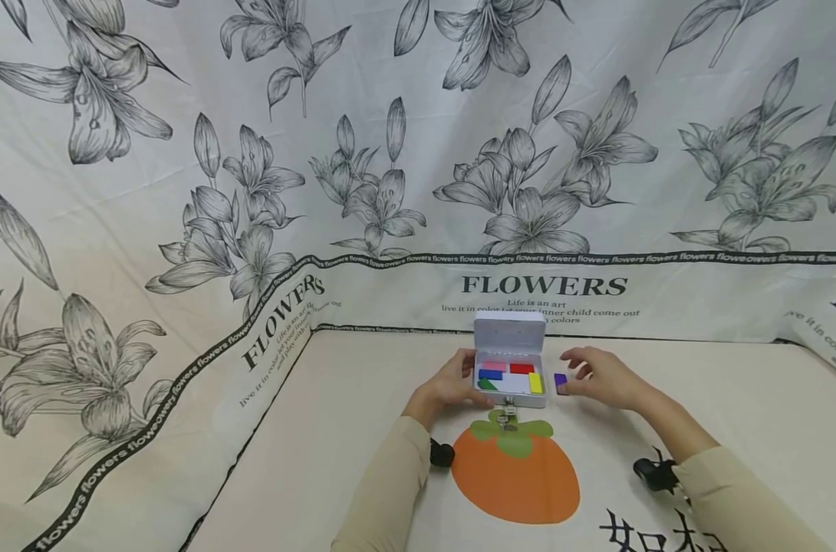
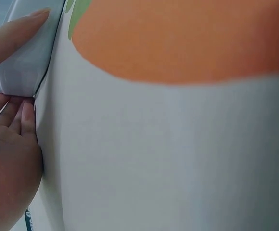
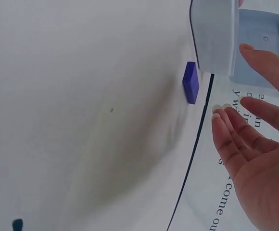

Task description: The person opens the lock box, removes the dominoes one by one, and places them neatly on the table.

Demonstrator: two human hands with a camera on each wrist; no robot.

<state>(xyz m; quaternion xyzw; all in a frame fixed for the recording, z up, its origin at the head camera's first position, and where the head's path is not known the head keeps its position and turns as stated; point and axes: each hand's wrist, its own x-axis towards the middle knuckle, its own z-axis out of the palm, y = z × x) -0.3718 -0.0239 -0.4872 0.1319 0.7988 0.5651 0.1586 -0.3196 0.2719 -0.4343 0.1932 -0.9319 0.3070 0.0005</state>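
Observation:
A small white metal box (image 1: 528, 400) stands on the table with its hinged lid (image 1: 509, 334) raised. Inside lie a pink block (image 1: 494, 366), a red block (image 1: 521, 369), a blue block (image 1: 490, 375), a yellow block (image 1: 535, 382) and a green piece (image 1: 488, 385). My left hand (image 1: 454, 380) grips the box at its left side, thumb along the front wall and fingers against the side. Just right of the box a purple block (image 3: 191, 83) rests on the cloth. Over and beside it my right hand (image 1: 606, 379) hovers with fingers loosely bent, holding nothing.
A latch (image 1: 507, 412) hangs from the box front. The pale tablecloth (image 1: 307, 445) bears an orange persimmon print (image 1: 518, 479) and black characters (image 1: 653, 537). Behind the box rises a flower-printed curtain (image 1: 376, 295). Black wrist devices (image 1: 656, 474) sit on both forearms.

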